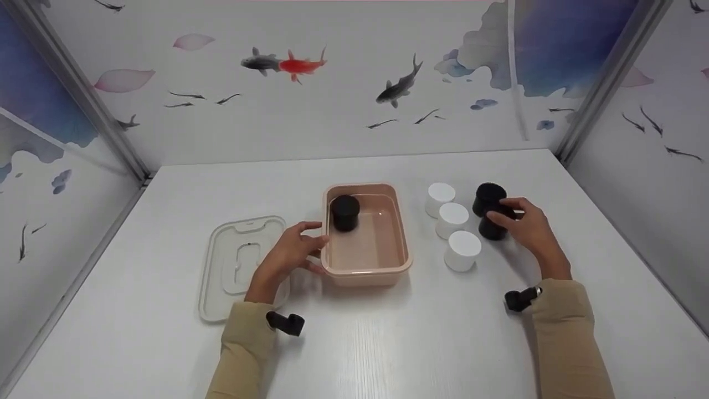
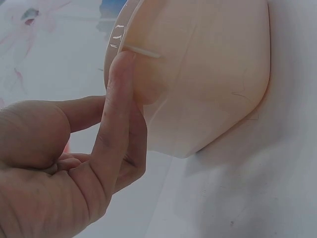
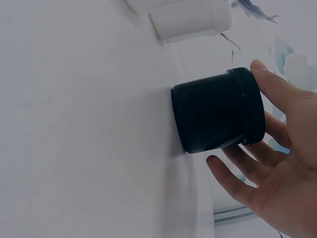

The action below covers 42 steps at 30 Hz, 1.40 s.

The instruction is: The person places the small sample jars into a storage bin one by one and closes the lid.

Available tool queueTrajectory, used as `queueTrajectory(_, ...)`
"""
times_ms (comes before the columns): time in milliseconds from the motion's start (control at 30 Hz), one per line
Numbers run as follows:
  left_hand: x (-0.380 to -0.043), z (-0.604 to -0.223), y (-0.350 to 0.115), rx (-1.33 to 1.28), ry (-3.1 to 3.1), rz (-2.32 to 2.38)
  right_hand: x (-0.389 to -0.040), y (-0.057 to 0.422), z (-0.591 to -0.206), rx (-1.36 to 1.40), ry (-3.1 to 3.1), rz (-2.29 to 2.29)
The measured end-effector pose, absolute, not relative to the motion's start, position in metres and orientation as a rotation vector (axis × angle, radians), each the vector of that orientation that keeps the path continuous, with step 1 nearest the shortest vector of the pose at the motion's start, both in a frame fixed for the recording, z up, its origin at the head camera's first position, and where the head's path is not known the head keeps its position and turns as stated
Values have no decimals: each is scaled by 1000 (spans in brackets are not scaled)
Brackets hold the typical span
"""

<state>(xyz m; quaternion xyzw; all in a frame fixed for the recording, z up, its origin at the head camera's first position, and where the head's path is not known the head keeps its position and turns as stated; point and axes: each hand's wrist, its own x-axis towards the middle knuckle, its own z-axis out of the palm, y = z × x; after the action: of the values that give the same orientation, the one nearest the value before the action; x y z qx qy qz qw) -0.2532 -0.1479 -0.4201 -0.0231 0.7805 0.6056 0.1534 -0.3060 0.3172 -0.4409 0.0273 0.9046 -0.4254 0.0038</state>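
A pink rectangular container [image 1: 368, 274] stands mid-table with one lidded black jar [image 1: 345, 213] inside, near its far left corner. My left hand [image 1: 291, 249] grips the container's left rim; in the left wrist view, fingers lie against its outer wall [image 2: 208, 74]. On the right, my right hand [image 1: 526, 227] holds a black jar [image 1: 492, 228] by its lid. The right wrist view shows the thumb at the edge of this jar's lid [image 3: 247, 106] and fingers around its far side. Another black jar [image 1: 489, 197] stands just behind it.
Three white jars [image 1: 463, 252] stand in a slanting row between the container and the black jars. A translucent lid [image 1: 216, 277] lies flat on the left, partly under my left forearm. Printed panels [image 1: 343, 122] enclose the white table [image 1: 354, 354] at the back and sides.
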Motion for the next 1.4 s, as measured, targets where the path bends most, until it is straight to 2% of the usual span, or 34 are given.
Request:
queueTrajectory(267, -254, -420, -150, -40, 2204, 1776, -304, 320, -440, -28, 2819, -1340)
queueTrajectory(600, -253, -422, -149, -54, 2216, 1762, -304, 319, -437, -5, 2826, -1280)
queueTrajectory(1067, -254, -420, -150, -52, 2198, 1767, -291, 296, -397, -45, 2907, -1332)
queueTrajectory(1400, -255, -421, -149, -34, 2202, 1780, -284, 277, -384, -76, 2987, -1411)
